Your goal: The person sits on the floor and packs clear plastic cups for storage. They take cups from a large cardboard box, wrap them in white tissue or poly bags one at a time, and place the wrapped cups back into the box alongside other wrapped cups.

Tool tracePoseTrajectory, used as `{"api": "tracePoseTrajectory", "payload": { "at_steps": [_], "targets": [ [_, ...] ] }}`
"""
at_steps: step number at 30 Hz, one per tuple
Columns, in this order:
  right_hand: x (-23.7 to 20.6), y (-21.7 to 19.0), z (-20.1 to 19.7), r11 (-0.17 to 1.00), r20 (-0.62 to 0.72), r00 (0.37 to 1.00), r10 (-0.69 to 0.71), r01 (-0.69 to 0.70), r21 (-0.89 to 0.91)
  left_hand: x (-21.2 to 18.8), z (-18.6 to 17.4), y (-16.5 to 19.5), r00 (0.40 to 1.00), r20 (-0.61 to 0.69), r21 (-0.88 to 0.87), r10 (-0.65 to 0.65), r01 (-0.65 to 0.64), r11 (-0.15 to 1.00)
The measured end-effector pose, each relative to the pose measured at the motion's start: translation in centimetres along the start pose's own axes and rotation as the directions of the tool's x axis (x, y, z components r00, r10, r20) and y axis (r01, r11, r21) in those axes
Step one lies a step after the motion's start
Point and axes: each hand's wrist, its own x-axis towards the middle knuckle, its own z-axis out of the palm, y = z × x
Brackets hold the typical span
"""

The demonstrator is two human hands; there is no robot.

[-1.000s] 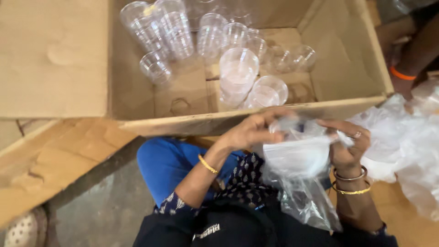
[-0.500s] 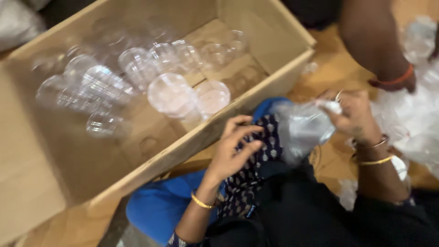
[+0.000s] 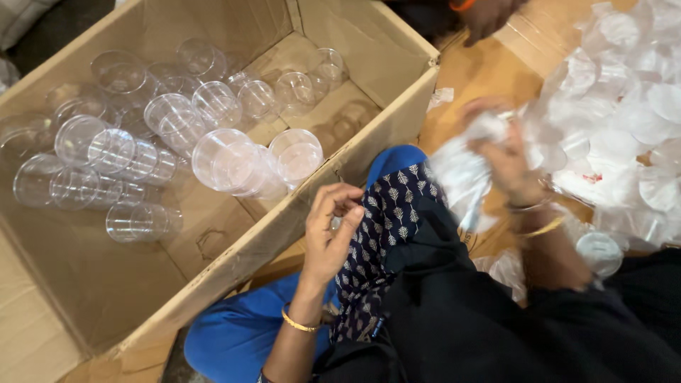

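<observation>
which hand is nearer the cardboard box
Left. The left hand hovers right beside the cardboard box at its near wall; the right hand is farther off, gripping a clear plastic bag.
</observation>
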Motion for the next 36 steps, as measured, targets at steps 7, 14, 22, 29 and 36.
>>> {"api": "tracePoseTrajectory", "payload": {
  "at_steps": [7,14,22,29,36],
  "targets": [
    [-0.1,1.0,15.7,0.910,0.378,0.919,-0.108,-0.062,0.410,-0.6,-1.8,2.1,0.976,-0.086,0.240,0.199,-0.174,0.955],
    [-0.2,-0.7,18.9,0.880,0.253,0.965,-0.069,-0.061,0.471,-1.3,-2.8,3.3,0.922,-0.353,0.169,0.159,-0.105,0.980],
    [0.1,-1.0,19.4,0.848,0.103,0.990,0.096,-0.136,0.512,-0.3,-1.9,3.7,0.905,-0.256,0.406,0.340,-0.218,0.888],
    [-0.6,-1.7,20.2,0.823,0.148,0.989,-0.002,-0.083,0.562,-1.2,-2.7,3.0,0.890,-0.231,0.406,0.392,-0.278,0.870],
    [-1.4,2.6,20.2,0.800,0.036,0.982,0.183,-0.170,0.575,-0.7,-2.3,3.9,0.874,-0.348,0.339,0.338,-0.219,0.915]
  ]
}}
